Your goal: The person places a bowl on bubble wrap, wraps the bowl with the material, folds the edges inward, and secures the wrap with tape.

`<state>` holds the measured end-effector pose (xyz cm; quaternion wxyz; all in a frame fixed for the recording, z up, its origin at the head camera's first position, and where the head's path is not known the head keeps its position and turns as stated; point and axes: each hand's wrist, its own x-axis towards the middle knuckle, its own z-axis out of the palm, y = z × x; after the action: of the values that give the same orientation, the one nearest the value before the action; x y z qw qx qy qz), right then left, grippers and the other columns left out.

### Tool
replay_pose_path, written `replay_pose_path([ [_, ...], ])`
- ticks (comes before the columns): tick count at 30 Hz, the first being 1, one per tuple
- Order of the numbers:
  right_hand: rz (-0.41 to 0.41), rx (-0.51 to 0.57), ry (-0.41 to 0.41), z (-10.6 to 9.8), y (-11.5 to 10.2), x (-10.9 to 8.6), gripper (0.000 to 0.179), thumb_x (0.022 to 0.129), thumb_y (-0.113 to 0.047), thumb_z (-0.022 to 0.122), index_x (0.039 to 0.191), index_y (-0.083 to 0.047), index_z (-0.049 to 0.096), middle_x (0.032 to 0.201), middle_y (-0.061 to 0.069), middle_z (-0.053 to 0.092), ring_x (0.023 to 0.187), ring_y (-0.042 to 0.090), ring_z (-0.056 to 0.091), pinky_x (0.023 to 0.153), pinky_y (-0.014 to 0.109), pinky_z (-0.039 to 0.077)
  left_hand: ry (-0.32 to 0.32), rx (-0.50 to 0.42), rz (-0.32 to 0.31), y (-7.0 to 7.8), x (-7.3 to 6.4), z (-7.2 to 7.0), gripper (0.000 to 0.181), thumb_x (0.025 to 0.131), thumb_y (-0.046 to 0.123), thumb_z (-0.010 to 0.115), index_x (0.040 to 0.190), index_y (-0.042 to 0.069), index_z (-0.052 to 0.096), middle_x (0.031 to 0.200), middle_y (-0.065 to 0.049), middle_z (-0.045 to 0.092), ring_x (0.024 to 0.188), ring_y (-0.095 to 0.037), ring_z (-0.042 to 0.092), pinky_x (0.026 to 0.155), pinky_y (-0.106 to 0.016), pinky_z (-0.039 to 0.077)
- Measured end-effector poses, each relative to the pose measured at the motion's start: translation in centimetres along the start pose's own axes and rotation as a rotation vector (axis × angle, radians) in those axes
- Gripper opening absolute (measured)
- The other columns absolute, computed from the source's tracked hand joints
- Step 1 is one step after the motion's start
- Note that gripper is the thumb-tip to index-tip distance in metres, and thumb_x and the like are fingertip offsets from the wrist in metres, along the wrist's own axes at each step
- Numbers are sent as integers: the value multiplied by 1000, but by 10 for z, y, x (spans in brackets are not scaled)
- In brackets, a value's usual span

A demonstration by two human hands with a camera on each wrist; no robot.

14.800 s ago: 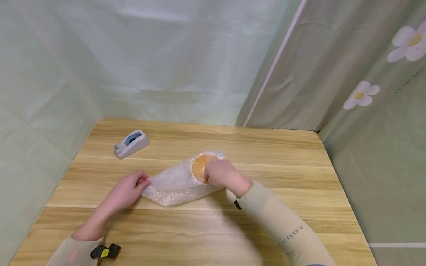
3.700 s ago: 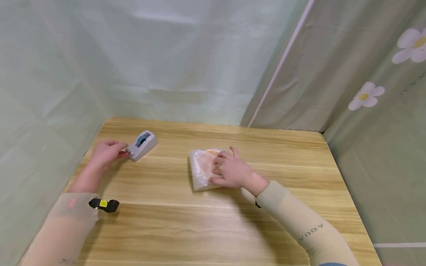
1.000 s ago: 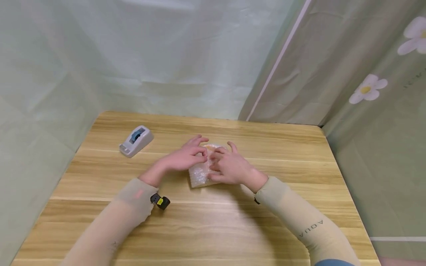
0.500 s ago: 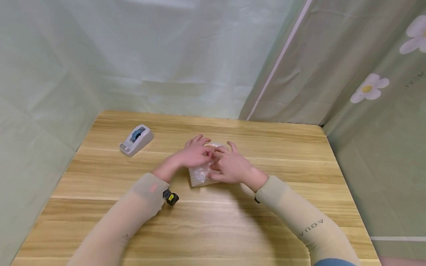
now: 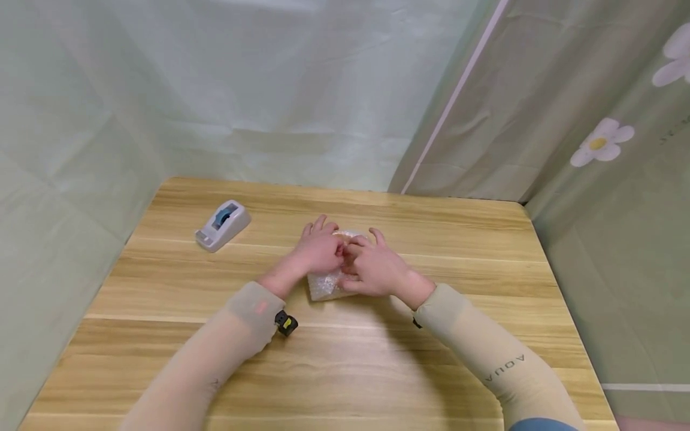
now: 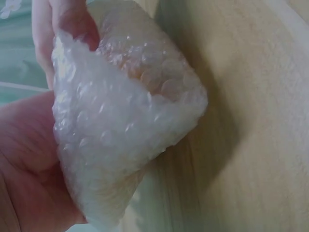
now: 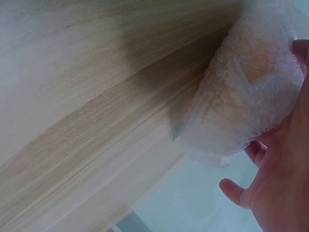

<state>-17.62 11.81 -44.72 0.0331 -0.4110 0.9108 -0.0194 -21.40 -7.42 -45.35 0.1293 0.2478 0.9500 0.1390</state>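
A small bundle of bubble wrap (image 5: pixel 326 287) lies in the middle of the wooden table, with something orange showing through the film. From its right side my right hand (image 5: pixel 381 269) holds it, fingers spread over the top and one finger raised. My left hand (image 5: pixel 319 251) is over the bundle's left upper part, thumb and forefinger close together at the wrap and the other fingers stretched past it. I cannot tell whether they pinch anything. In the left wrist view a folded flap of bubble wrap (image 6: pixel 111 116) shows; in the right wrist view the orange tint (image 7: pixel 256 65) appears beneath the layers.
A pale tape dispenser (image 5: pixel 223 225) with a blue roll stands at the back left of the table (image 5: pixel 345 359). Curtains (image 5: pixel 280 90) hang close behind the table and on both sides. Dark wrist cameras, one at the left cuff (image 5: pixel 286 323), sit on the sleeves.
The wrap, longer at first, is now a compact bundle. My left hand has come from the tape dispenser to the bundle and shifted slightly right along it. The right hand has hardly moved lately.
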Motion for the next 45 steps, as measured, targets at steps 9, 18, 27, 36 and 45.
replay_pose_path([
  [9, -30, -28, 8, -1, 2, 1, 45, 104, -59, 56, 106, -27, 87, 141, 2, 67, 139, 29, 48, 118, 75, 25, 23, 89, -55, 7, 1, 1, 23, 97, 29, 70, 77, 21, 66, 152, -18, 54, 158, -48, 19, 125, -68, 19],
  [18, -186, -12, -3, -7, 11, -2, 37, 104, -50, 62, 113, -24, 86, 136, 3, 71, 142, 34, 50, 116, 74, 30, 8, 78, -81, 10, 0, 2, 32, 97, 45, 76, 79, 19, 70, 157, -22, 50, 157, -51, 20, 126, -68, 17],
  [27, -363, -49, 58, -12, 22, -4, 26, 99, -37, 66, 99, -19, 84, 133, 9, 73, 141, 38, 56, 113, 69, 42, 4, 157, -140, 19, 2, 5, 34, 99, 44, 73, 115, 15, 81, 158, -24, 49, 158, -49, 19, 127, -66, 17],
  [36, -394, -117, 185, -1, 22, -7, 26, 102, -32, 62, 95, -14, 80, 110, 2, 80, 125, 30, 67, 113, 61, 45, 28, 225, -139, 23, 1, 6, 34, 99, 47, 73, 106, 15, 82, 152, -23, 54, 157, -48, 22, 126, -65, 21],
  [45, -376, -210, 222, 3, 18, -8, 27, 103, -36, 61, 94, -17, 78, 102, -2, 79, 124, 27, 66, 114, 59, 44, 43, 241, -142, 25, 0, 7, 35, 99, 47, 73, 106, 14, 82, 150, -23, 55, 157, -48, 23, 125, -66, 23],
])
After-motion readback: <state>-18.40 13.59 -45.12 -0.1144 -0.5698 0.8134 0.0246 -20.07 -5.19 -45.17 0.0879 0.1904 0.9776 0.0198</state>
